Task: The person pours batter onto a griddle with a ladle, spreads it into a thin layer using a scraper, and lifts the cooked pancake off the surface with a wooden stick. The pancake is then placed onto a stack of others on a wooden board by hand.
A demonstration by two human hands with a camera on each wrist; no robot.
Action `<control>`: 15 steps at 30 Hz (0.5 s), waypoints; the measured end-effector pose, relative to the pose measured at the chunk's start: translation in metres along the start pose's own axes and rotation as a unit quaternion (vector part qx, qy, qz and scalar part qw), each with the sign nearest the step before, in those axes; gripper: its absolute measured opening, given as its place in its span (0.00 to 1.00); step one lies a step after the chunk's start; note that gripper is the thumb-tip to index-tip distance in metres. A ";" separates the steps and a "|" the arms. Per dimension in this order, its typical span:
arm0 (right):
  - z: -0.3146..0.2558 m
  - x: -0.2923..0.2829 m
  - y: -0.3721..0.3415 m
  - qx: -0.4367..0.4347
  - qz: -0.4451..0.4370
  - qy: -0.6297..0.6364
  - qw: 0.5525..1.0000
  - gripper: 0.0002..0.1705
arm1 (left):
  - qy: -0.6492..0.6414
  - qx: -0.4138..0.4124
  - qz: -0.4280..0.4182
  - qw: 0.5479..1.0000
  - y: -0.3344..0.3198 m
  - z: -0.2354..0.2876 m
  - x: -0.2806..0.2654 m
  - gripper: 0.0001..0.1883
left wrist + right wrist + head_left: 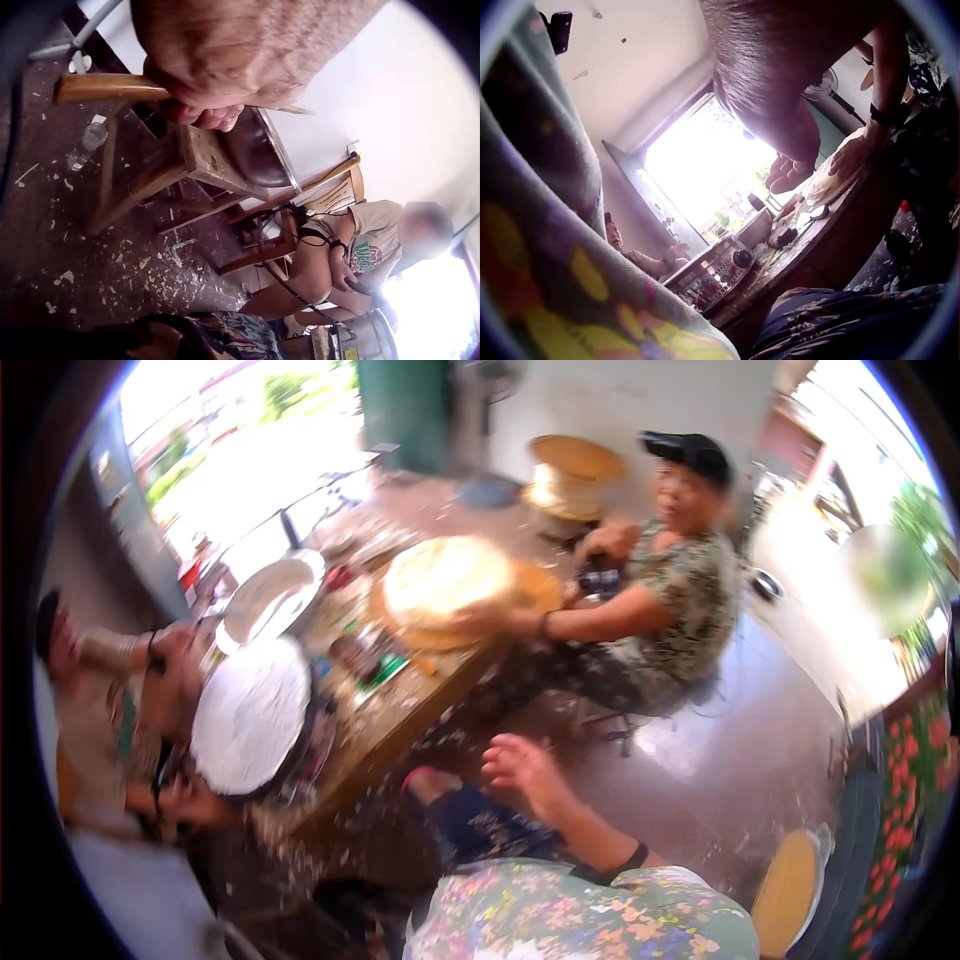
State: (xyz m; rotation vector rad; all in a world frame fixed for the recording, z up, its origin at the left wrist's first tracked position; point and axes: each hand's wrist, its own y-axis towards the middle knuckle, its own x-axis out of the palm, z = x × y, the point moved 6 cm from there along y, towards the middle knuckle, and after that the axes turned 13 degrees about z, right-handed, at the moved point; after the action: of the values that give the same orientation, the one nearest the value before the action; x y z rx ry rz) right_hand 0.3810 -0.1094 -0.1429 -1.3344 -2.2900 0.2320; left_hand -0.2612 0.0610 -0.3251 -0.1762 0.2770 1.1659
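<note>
My left hand [217, 60] grips a varnished wooden bar [112, 88] in the left wrist view, its fingers curled round it. Just beyond stands a wooden chair or stool frame [184, 161] with a dark seat. The head view does not show this hand. My right hand [525, 770] is held out in front of the flowered shirt, fingers loosely extended and nothing in them. From the right wrist the same hand [780, 127] appears near the table edge [400, 750]. On the table lies a stack of round pale sheets [445, 585].
A person in a camouflage shirt [680, 610] sits at the table, one hand on the stack. At left another person sits by a round white-topped pan [250, 715] and a metal basin [270, 600]. Scraps litter the floor [135, 277]. A clear bottle [88, 146] stands there.
</note>
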 end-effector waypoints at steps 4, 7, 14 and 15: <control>-0.002 0.002 -0.001 -0.014 -0.002 -0.025 1.000 0.20 | -0.078 -0.148 0.051 0.985 0.039 -0.068 -0.100 0.30; 0.003 0.005 0.003 -0.057 -0.038 -0.134 0.989 0.21 | -0.084 -0.199 0.118 0.969 0.004 -0.040 -0.126 0.32; -0.021 0.105 0.015 -0.265 -0.216 -0.376 0.862 0.33 | -0.045 -0.117 0.078 0.989 0.009 -0.050 -0.127 0.31; -0.016 0.114 0.027 -0.258 -0.212 -0.401 0.853 0.33 | -0.029 -0.106 0.076 0.991 0.013 -0.053 -0.127 0.31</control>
State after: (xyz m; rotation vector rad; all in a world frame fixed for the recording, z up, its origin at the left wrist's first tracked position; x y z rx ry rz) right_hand 0.3624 0.0009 -0.1031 -0.9935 -3.4875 0.0049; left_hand -0.3262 -0.0604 -0.3370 -0.3106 0.1160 1.3491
